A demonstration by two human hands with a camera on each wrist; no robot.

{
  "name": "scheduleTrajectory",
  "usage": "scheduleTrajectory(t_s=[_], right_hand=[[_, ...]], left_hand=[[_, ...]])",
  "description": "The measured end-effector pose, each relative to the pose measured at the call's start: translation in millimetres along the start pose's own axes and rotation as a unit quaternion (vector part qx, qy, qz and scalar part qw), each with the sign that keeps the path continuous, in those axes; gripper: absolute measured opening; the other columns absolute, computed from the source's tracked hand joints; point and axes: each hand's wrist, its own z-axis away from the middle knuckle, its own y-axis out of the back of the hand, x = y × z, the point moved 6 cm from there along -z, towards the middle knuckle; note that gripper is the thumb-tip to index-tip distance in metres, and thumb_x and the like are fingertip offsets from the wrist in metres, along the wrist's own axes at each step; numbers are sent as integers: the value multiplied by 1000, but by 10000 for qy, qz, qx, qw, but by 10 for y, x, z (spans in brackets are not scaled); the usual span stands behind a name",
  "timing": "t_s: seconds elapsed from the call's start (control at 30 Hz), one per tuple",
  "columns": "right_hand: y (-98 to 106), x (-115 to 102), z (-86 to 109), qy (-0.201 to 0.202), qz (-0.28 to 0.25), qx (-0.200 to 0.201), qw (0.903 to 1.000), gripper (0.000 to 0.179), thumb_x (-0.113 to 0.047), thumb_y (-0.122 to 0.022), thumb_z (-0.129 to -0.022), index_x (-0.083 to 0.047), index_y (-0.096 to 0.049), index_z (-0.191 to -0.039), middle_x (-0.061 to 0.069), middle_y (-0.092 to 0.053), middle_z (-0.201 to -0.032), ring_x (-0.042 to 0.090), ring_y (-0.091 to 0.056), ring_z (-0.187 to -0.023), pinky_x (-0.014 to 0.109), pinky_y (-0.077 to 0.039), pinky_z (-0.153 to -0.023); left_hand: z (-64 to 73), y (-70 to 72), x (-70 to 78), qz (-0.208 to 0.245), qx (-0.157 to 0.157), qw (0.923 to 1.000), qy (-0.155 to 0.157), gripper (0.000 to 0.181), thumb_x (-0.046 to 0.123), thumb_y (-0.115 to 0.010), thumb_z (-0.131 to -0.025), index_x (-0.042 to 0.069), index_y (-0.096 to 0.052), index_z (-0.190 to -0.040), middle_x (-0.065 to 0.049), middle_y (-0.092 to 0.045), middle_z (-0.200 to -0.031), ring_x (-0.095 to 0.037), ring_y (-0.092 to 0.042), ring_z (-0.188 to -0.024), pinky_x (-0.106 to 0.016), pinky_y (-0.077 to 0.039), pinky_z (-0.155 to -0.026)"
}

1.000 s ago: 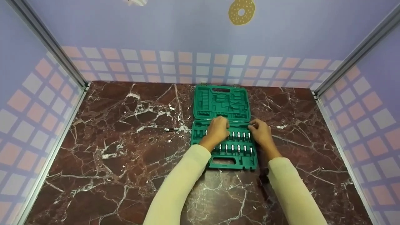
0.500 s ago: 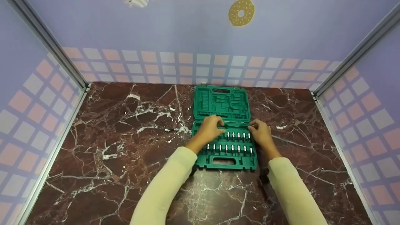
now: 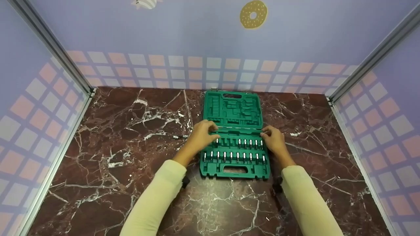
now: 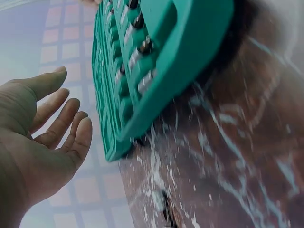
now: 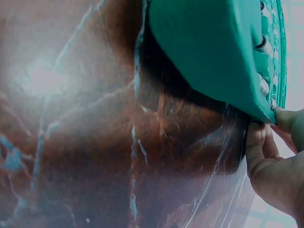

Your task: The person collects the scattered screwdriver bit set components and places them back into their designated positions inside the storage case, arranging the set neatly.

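Observation:
A green socket-set case (image 3: 235,170) lies opened flat on the marble-patterned table, its lid folded back. Two rows of silver sockets (image 3: 244,156) sit in its front tray, with several bare slots in the back row. My left hand (image 3: 200,135) hovers over the case's left edge, near a lone back-row socket (image 3: 217,141). In the left wrist view its fingers are loosely bent with nothing between them. My right hand (image 3: 275,140) pinches the case's right edge near the hinge, thumb on top and fingers against the side (image 5: 273,166).
On the table left of the case lies a small silver-and-black piece (image 3: 178,137), also seen in the left wrist view. A tile-patterned back wall (image 3: 157,65) stands behind the lid. Side walls (image 3: 23,108) flank the table.
My left hand has moved left from the middle of the back row to the case's left edge, uncovering sockets and bare slots. My right hand stays at the right edge.

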Motion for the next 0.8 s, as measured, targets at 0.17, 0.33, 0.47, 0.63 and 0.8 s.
scheduleTrajectory(t_s=[0.17, 0.33, 0.47, 0.63, 0.8], right_hand=[[-6, -9, -6, 11, -23, 9, 10000, 19, -11, -63, -102, 2, -68, -115, 28, -73, -108, 43, -68, -99, 59, -52, -92], [-3, -14, -5, -50, -46, 1, 10000, 19, -11, -63, -102, 2, -68, -115, 27, -73, -108, 42, -68, -98, 56, -53, -89], [-7, -5, 2, -103, -72, -5, 9999, 19, -11, -63, -102, 2, -68, -115, 27, -73, -109, 41, -68, -101, 55, -53, -90], [-12, -7, 4, -109, -96, -23, 9999, 19, -12, -63, -102, 2, -68, -115, 27, -73, -110, 42, -68, -101, 55, -54, -90], [5, -5, -10, -72, -75, -3, 9999, 19, -11, -63, -102, 2, -68, -115, 27, -73, -110, 43, -68, -101, 55, -54, -89]], left_hand=[[89, 197, -106, -129, 219, 9997, -68, 30, 13, -83, -87, 1, -72, -112, -12, -67, -109, -34, -64, -106, -45, -55, -94], [184, 366, -227, -205, 392, 9989, -155, 31, 12, -85, -84, 1, -72, -110, -18, -68, -110, -40, -63, -107, -50, -53, -94], [276, 482, -350, -194, 409, 9989, -82, 35, 13, -86, -82, 1, -72, -113, -18, -68, -113, -38, -63, -107, -49, -53, -94], [387, 640, -490, -233, 466, 9985, -159, 40, 12, -88, -80, 4, -72, -115, -15, -67, -113, -35, -63, -105, -49, -53, -96], [467, 747, -636, -531, 502, 9971, -225, 41, 10, -87, -79, 2, -71, -116, -17, -66, -116, -37, -62, -109, -53, -50, -101]])
